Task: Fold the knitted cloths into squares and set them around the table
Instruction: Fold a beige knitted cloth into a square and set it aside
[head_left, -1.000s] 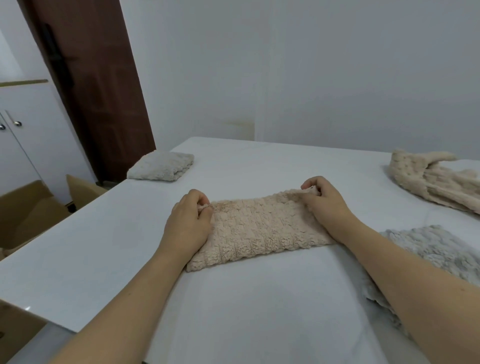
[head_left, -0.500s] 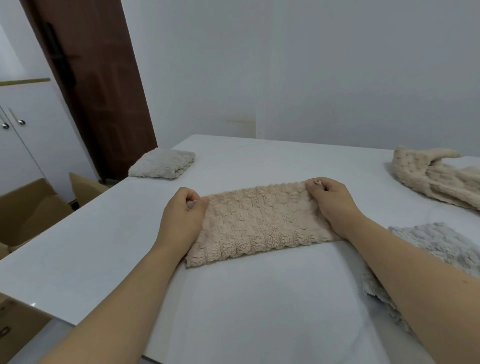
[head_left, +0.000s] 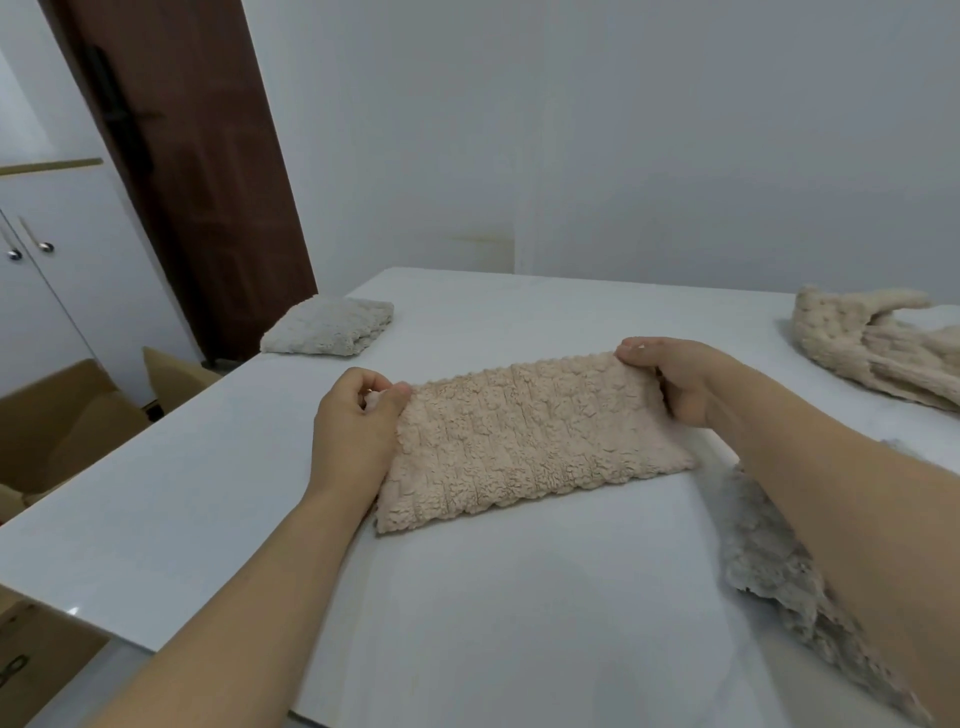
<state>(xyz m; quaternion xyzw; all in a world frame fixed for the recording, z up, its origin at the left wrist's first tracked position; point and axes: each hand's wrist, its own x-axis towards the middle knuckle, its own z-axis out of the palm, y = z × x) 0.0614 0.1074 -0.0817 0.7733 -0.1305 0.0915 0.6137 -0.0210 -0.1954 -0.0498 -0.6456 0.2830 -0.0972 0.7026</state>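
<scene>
Beige knitted cloth (head_left: 524, 441) lies folded into a long strip at the middle of the white table (head_left: 519, 613), its long axis running from about 8 o'clock near the left wrist up toward 2 o'clock at the right hand, so the strip sits slightly skewed to the table's near edge. Left hand (head_left: 353, 431) holds the strip's left end, fingers curled with the thumb pinching the far left corner. Right hand (head_left: 675, 379) grips the far right corner, thumb and fingertips closed together on the cloth's edge, palm turned inward; that corner looks slightly raised off the table, though I cannot tell for sure.

At 10 o'clock, well apart from the strip, a grey folded cloth (head_left: 330, 326) sits near the table's left edge. At 2 o'clock a second beige cloth (head_left: 872, 353) lies rumpled by the right edge. At 4 o'clock a grey unfolded cloth (head_left: 769, 566) lies partly under the right forearm, which hides much of it. Beyond the table stand a dark brown door (head_left: 192, 171), a white cabinet (head_left: 57, 249) and cardboard boxes (head_left: 62, 421).
</scene>
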